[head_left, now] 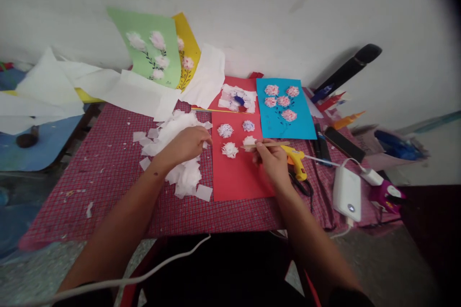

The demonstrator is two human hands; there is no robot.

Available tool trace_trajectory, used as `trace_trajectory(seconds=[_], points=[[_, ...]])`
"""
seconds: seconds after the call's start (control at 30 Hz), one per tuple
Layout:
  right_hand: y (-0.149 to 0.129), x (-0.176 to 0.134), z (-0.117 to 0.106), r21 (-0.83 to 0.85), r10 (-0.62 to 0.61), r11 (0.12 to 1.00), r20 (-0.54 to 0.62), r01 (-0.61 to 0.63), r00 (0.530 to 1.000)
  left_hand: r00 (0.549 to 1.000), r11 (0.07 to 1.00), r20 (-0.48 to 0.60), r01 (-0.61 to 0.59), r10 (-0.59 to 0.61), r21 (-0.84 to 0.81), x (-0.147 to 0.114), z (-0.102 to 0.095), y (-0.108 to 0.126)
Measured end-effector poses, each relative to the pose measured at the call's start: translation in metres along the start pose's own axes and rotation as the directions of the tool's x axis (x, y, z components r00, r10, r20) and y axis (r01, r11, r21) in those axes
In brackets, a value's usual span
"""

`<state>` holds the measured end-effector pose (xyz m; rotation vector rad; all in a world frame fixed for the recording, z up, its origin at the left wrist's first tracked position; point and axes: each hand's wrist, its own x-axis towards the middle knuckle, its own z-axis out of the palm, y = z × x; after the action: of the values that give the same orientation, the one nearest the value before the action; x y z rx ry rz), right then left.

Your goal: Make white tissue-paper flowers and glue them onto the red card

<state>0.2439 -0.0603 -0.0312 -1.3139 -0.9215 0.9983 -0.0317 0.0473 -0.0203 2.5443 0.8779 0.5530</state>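
Observation:
My right hand (272, 158) grips a thin flat wooden stick (275, 144) above a sheet of red paper (237, 177). The stick's left end lies at a white paper flower (249, 142) on that sheet. Another white flower (229, 150) and two purple-tinged ones, left (225, 130) and right (248, 125), sit on the same sheet. My left hand (194, 143) is closed in a pinch beside the sheet's left edge, over a heap of white tissue squares (183, 180). Whatever its fingertips hold is too small to make out.
Right of the red sheet lie a yellow glue gun (297, 160), a blue sheet with pink flowers (286, 124) and a white power bank (346, 192). Green (118, 24) and yellow (189, 33) flower sheets lean on the wall. A white cable (162, 264) crosses in front.

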Motion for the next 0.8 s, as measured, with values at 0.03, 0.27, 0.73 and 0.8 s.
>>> trace_trajectory(seconds=[0.03, 0.27, 0.73, 0.8], points=[[-0.001, 0.004, 0.001, -0.033, -0.009, 0.999, 0.042, 0.01, 0.999, 1.0, 1.0, -0.013, -0.02, 0.02, 0.006, -0.001, 0.0, 0.0], [0.008, 0.018, 0.005, -0.131, -0.102, 0.984, 0.135, 0.12, 0.986, 0.994, 0.995, -0.097, -0.038, 0.047, 0.092, -0.018, 0.0, 0.016], [0.015, 0.013, -0.002, -0.235, -0.128, 0.955, 0.231, 0.183, 0.965, 0.992, 0.984, -0.061, -0.1, 0.11, 0.146, -0.019, 0.029, 0.029], [0.013, 0.012, -0.001, -0.248, -0.134, 0.95, 0.228, 0.191, 0.964, 0.995, 0.983, -0.03, -0.092, 0.098, 0.159, -0.019, 0.031, 0.031]])
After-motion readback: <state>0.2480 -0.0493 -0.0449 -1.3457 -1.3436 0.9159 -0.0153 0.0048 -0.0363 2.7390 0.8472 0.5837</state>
